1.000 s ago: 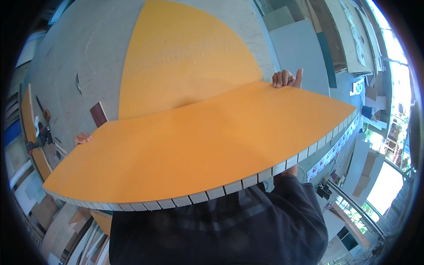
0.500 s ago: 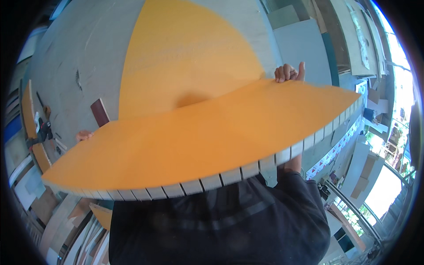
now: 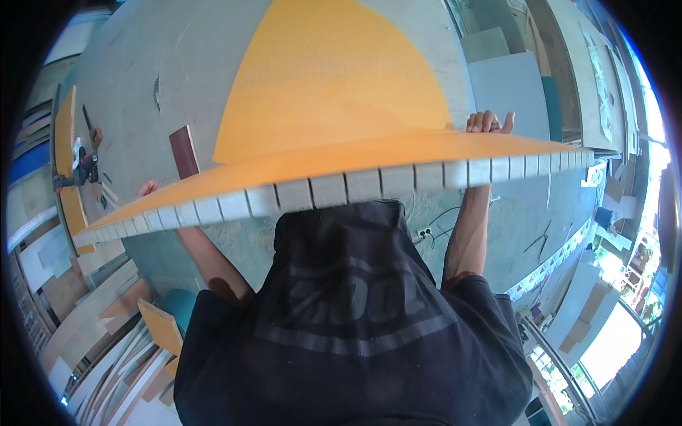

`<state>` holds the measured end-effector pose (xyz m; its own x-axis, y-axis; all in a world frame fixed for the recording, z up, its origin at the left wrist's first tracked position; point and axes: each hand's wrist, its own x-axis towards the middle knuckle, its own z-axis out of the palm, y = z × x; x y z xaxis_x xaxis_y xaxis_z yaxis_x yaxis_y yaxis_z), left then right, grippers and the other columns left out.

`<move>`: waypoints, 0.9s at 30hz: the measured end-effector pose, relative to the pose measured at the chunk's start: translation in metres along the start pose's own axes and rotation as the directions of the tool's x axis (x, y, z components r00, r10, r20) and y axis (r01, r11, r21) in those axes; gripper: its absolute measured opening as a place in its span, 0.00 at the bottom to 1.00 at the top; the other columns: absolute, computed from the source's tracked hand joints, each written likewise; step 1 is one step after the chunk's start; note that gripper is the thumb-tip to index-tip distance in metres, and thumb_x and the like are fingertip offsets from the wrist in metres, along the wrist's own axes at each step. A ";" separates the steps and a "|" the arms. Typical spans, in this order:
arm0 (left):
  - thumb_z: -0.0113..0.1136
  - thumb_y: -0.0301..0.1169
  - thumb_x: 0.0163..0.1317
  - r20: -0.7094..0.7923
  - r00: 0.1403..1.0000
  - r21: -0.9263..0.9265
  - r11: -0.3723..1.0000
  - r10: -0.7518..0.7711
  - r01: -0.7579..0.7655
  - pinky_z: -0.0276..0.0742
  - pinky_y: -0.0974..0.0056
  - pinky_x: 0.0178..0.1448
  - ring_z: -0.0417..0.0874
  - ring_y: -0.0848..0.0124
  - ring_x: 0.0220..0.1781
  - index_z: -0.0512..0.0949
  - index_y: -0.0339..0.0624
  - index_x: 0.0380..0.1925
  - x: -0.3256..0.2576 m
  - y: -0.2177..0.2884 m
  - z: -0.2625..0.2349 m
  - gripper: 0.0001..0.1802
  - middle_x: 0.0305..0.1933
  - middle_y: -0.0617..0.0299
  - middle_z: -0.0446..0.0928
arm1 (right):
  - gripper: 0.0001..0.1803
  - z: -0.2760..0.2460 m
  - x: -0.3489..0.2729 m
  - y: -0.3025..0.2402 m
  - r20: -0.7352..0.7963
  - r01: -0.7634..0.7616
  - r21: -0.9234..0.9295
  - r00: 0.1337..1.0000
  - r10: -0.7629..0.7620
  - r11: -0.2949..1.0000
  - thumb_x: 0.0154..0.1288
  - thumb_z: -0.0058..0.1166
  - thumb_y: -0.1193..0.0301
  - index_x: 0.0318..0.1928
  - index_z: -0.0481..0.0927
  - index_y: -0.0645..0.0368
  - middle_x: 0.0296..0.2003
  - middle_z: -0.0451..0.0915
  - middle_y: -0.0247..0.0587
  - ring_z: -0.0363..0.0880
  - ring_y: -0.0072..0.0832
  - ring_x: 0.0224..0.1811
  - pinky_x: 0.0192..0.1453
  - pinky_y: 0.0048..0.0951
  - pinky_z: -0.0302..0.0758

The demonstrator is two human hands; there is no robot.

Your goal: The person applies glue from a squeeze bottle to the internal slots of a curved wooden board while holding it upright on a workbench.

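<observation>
The right hand hooks curled fingers over the far edge of an orange panel; the left hand, mostly hidden, I cannot judge. Slotted grey segments line the panel's curved near edge, above the forearms, before the grey worktop.

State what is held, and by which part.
The left hand and right hand hold a curved orange panel with a slotted grey rim by its far edge.
</observation>
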<state>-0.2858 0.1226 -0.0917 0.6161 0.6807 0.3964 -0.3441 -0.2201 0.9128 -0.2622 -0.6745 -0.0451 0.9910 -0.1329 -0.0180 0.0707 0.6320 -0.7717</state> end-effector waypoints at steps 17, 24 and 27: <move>0.42 0.39 0.72 -0.107 0.732 0.033 0.738 0.673 -0.674 0.69 0.41 0.73 0.79 0.48 0.61 0.76 0.20 0.51 -0.095 0.407 0.285 0.28 0.52 0.33 0.79 | 0.23 -0.009 -0.002 0.042 -0.437 0.190 -0.482 0.794 -0.423 0.855 0.79 0.47 0.58 0.59 0.77 0.66 0.50 0.82 0.44 0.83 0.35 0.51 0.57 0.34 0.79; 0.77 0.50 0.58 0.788 0.415 0.004 0.672 0.454 -0.741 0.78 0.57 0.59 0.85 0.57 0.54 0.81 0.35 0.52 -0.282 0.425 0.476 0.32 0.52 0.50 0.82 | 0.35 0.023 0.001 0.020 -0.355 -0.035 -0.358 0.930 -0.101 0.933 0.83 0.35 0.49 0.20 0.74 0.59 0.17 0.68 0.33 0.63 0.24 0.24 0.33 0.33 0.59; 0.82 0.54 0.50 0.854 0.449 0.298 0.461 0.263 -0.836 0.78 0.61 0.45 0.85 0.64 0.38 0.83 0.42 0.38 -0.308 0.427 0.498 0.29 0.35 0.59 0.84 | 0.38 0.029 -0.002 -0.001 -0.268 -0.134 -0.381 0.963 0.029 0.915 0.83 0.34 0.48 0.17 0.71 0.60 0.15 0.66 0.31 0.60 0.23 0.22 0.31 0.33 0.56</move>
<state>-0.2691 -0.5289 0.2252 0.7915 -0.3487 0.5020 -0.4626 -0.8785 0.1192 -0.2608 -0.6525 -0.0263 0.9258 -0.3139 -0.2104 -0.1114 0.3053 -0.9457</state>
